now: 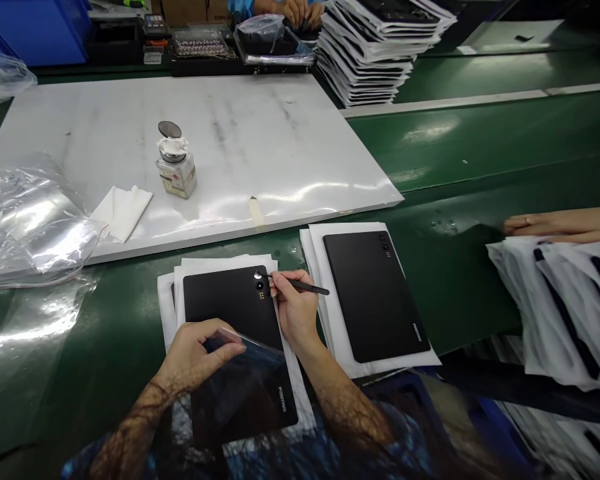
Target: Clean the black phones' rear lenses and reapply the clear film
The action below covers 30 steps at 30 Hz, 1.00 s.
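Gripping a thin black tool (307,287) in your right hand (296,303), you hold its tip at the camera corner of the tablet (225,293), on white sheets (301,395) near the worktop (130,320)'s front edge. Your left hand (197,353) pinches clear film (260,345) over that tablet. Second tablet (375,293) lies just right, near the white board (280,147)'s right front corner; bottle (177,179) stands toward the board's left edge.
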Tool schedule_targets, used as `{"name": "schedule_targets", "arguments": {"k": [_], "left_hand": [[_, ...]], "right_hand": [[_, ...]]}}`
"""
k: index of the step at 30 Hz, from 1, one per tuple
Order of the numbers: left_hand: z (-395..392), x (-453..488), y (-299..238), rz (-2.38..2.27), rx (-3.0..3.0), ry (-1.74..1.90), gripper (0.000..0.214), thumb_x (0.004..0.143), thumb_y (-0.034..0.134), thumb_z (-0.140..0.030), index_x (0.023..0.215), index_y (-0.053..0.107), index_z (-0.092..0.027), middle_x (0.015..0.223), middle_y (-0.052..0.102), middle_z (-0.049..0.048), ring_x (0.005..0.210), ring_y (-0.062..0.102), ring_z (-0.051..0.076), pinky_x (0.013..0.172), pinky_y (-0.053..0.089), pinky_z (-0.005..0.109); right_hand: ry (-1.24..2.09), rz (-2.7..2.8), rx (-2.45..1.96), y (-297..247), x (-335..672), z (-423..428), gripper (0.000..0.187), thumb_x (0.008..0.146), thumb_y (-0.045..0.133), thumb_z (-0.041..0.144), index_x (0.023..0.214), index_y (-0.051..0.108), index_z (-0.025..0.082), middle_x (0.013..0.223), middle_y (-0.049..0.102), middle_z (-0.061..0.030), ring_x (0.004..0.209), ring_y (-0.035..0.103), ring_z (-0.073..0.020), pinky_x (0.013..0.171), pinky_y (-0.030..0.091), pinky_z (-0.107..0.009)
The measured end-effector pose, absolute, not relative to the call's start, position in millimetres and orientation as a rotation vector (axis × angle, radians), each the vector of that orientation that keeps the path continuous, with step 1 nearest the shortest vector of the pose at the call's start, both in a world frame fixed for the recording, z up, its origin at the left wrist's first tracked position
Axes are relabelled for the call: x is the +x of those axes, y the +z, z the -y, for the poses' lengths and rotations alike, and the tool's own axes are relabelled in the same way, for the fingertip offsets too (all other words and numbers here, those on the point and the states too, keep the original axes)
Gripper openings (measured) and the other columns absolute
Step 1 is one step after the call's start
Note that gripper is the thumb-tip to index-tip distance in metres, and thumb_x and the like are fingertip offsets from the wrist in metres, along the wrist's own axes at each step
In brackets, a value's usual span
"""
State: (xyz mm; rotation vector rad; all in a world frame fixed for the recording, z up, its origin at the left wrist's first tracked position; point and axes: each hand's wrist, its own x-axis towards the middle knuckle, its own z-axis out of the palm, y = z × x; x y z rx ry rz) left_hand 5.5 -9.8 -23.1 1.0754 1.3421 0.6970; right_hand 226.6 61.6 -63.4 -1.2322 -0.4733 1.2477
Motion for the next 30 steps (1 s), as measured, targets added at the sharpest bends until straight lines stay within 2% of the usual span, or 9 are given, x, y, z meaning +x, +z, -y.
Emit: {"name": "schedule_targets", "arguments": {"k": [5,17,23,25,28,30], "left_hand": [[3,7,-13,-1.381,1.065,0.662,0.027,0.078,0.101,-0.062,0.08,0.103,-0.035,0.085,0.098,0.0098,0.086,0.094,0.036,0.074,0.068,0.039],[-6,11,8,-1.408,1.024,0.56,0.03,0.072,0.094,-0.064,0.076,0.099,-0.034,0.089,0.1,0.0108,0.094,0.096,0.039,0.081,0.068,0.042],[-6,11,8,-1.391,1.05,0.54,0.03,0.073,0.091,-0.062,0.075,0.098,-0.033,0.09,0.1,0.0098,0.094,0.094,0.039,0.079,0.062,0.042],[-6,10,8,-1.378,1.067,0.543,0.028,0.075,0.091,-0.06,0.074,0.096,-0.032,0.089,0.1,0.009,0.092,0.093,0.036,0.078,0.06,0.04],[-6,10,7,-1.351,1.094,0.558,0.028,0.078,0.092,-0.058,0.074,0.093,-0.031,0.089,0.099,0.0085,0.086,0.089,0.032,0.074,0.057,0.038],[-6,10,6,-1.334,1.113,0.572,0.028,0.079,0.092,-0.058,0.074,0.091,-0.03,0.09,0.1,0.0084,0.085,0.087,0.031,0.073,0.055,0.037]], "right_hand": [[1.243,0.481,-1.232,-65,227,-62,0.055,0.075,0.122,0.045,0.089,0.071,0.029,0.082,0.086,0.0023,0.071,0.075,-0.0163,0.066,0.06,-0.029],[1.2,0.477,-1.199,-75,225,-64,0.056,0.071,0.122,0.048,0.086,0.072,0.029,0.08,0.083,0.0037,0.065,0.07,-0.0149,0.06,0.058,-0.028],[1.119,0.508,-1.154,-69,240,-69,0.055,0.073,0.121,0.058,0.087,0.077,0.028,0.094,0.083,0.0035,0.077,0.075,-0.015,0.076,0.067,-0.032],[1.13,0.557,-1.144,-58,248,-63,0.052,0.073,0.123,0.056,0.086,0.081,0.028,0.097,0.085,0.0023,0.076,0.076,-0.0153,0.077,0.069,-0.033],[1.223,0.706,-1.124,-34,255,-43,0.044,0.072,0.126,0.044,0.08,0.085,0.028,0.093,0.088,0.0002,0.066,0.074,-0.0161,0.068,0.068,-0.035],[1.25,0.95,-1.093,-18,257,-29,0.033,0.081,0.122,0.038,0.082,0.09,0.03,0.089,0.089,-0.0011,0.065,0.077,-0.019,0.066,0.068,-0.036]]}}
